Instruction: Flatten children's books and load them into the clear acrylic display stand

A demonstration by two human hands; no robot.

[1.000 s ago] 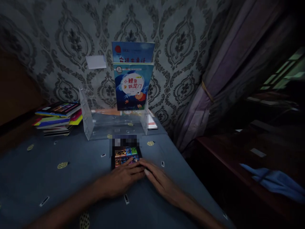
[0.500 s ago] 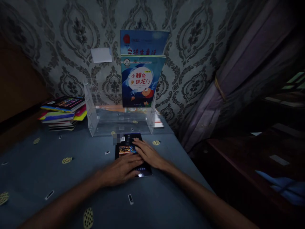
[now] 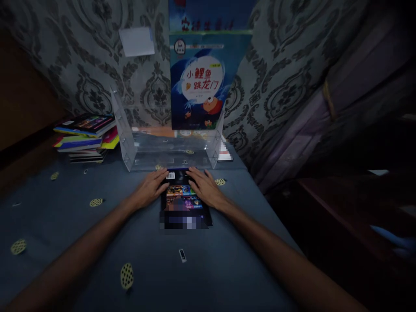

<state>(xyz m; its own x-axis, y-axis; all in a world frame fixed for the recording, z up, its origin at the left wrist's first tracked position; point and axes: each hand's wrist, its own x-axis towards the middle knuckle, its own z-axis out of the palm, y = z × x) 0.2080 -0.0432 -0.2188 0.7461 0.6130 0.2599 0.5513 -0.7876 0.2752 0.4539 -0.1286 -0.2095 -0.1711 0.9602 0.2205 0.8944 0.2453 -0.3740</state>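
Observation:
A dark book [image 3: 183, 191] lies on the cloth-covered table, barcode at its far left and several small colourful pictures lower down. My left hand [image 3: 150, 189] rests at its far left edge, fingers stretched out and fingertips touching the cover. On the opposite side my right hand [image 3: 207, 189] lies open across the upper right edge, its fingers spread. Just beyond the book stands a clear acrylic rack [image 3: 125, 149]. A blue picture book with a fish [image 3: 203, 110] stands upright in the rack, with another blue book [image 3: 211, 15] behind and above it.
Several stacked books [image 3: 86, 138] sit at the back left of the table [image 3: 97, 242]. A white card [image 3: 137, 42] shows against the patterned wall. A tied curtain [image 3: 299, 130] hangs to the right, past the table's edge. A whitish item, partly blurred, lies beside the rack.
My left hand has moved from the book's near middle to its far left edge. My right hand has shifted to the upper right edge, uncovering the cover. The view has tilted down and closer.

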